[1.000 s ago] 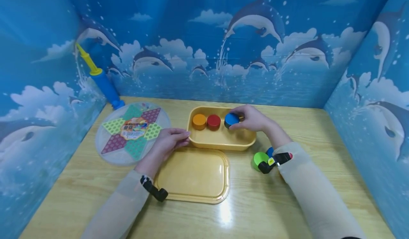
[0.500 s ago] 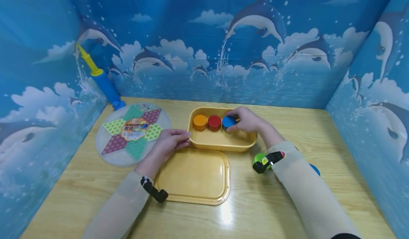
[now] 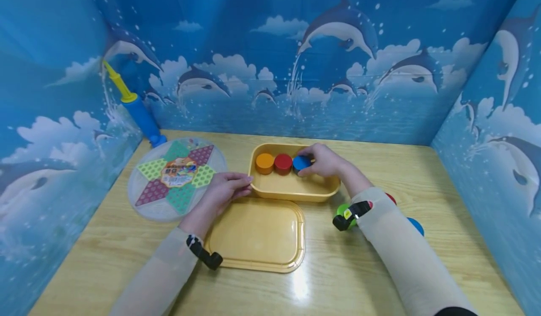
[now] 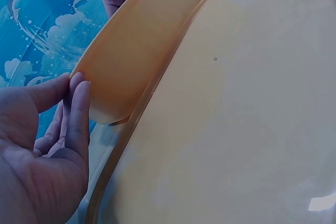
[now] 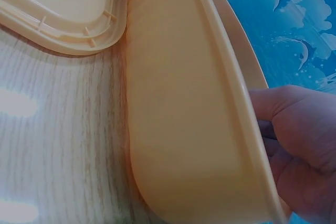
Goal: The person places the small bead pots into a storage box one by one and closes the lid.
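A yellow plastic box [image 3: 274,183] stands on the table, with an orange round block [image 3: 265,164] and a red round block [image 3: 283,164] side by side inside it. To their right, my right hand [image 3: 327,160] reaches into the box and grips a blue round block [image 3: 301,163] between thumb and fingers. In the right wrist view the box wall [image 5: 178,103] hides that block and the fingertips. My left hand [image 3: 226,187] pinches the box's left corner; the left wrist view shows thumb and fingers on its rim [image 4: 86,64]. The yellow lid [image 3: 255,236] lies flat in front.
At the left lies a round clear board with a coloured star [image 3: 177,177]. Behind it a blue and yellow pump-like toy [image 3: 141,116] leans on the printed backdrop. Near my right forearm are green [image 3: 342,209], blue [image 3: 416,225] and red [image 3: 390,197] pieces, partly hidden.
My right hand has moved left and slightly toward me with the blue block, bringing it close beside the red one. My left hand has stayed at the box's corner.
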Motion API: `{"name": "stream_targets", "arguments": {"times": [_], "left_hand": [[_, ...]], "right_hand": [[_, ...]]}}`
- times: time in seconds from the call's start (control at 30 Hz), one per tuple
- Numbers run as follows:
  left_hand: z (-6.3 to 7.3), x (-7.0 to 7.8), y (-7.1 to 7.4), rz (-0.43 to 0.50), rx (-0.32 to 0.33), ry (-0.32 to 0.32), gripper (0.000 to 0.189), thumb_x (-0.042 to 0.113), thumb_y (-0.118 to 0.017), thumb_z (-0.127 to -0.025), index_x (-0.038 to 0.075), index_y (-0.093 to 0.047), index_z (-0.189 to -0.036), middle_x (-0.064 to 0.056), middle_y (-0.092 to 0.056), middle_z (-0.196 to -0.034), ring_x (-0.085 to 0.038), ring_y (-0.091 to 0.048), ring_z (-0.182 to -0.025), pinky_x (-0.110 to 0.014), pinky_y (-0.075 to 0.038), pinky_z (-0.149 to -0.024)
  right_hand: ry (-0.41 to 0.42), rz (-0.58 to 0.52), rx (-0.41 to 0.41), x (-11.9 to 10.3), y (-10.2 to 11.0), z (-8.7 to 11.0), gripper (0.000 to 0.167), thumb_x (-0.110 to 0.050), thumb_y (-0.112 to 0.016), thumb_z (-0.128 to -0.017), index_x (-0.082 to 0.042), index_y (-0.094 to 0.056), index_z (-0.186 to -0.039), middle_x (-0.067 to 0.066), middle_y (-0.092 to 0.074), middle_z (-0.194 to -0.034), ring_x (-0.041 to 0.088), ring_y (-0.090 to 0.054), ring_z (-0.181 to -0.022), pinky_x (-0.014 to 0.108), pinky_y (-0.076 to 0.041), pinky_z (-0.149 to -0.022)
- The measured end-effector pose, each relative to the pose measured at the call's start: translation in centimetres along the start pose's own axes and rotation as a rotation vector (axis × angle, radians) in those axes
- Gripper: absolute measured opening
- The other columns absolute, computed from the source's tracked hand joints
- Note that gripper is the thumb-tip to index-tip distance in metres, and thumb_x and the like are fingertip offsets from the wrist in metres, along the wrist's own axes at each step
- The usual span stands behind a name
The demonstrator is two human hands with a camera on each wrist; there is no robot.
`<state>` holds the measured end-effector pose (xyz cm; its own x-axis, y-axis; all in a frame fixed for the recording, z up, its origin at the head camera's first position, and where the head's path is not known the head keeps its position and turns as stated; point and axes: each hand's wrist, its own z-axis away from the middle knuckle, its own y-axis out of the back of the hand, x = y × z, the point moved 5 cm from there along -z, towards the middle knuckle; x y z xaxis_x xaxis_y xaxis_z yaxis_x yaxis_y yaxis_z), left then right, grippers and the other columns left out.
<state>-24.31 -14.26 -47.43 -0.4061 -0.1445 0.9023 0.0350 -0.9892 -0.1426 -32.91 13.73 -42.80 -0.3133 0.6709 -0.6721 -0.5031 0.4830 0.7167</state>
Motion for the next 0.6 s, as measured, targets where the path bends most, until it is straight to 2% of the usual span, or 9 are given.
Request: {"name": "stream_targets", "arguments": {"times": [0.13, 0.6], "left_hand": [[0.09, 0.09, -0.2, 0.019, -0.016, -0.02, 0.027, -0.001, -0.073, -0.099, -0.015, -0.066, -0.122, -0.014, -0.073, -0.089, -0.016, -0.074, -0.077, -0.029, -0.067, -0.078], [0.4, 0.15, -0.19, 0.003, 0.003, -0.016, 0.027, 0.001, -0.074, -0.099, -0.013, -0.067, -0.122, -0.015, -0.073, -0.091, -0.016, -0.074, -0.077, -0.029, -0.066, -0.077]], "right_hand": [[-0.015, 0.0, 0.011, 0.05, 0.12, 0.14, 0.062, -0.014, -0.086, -0.092, 0.003, -0.06, -0.145, 0.021, -0.061, -0.145, 0.039, -0.057, -0.133, 0.052, -0.05, -0.113], [-0.02, 0.002, 0.107, 0.15, 0.16, 0.37, 0.062, -0.01, -0.09, -0.087, 0.004, -0.063, -0.141, 0.02, -0.065, -0.139, 0.038, -0.061, -0.129, 0.048, -0.056, -0.107]]}}
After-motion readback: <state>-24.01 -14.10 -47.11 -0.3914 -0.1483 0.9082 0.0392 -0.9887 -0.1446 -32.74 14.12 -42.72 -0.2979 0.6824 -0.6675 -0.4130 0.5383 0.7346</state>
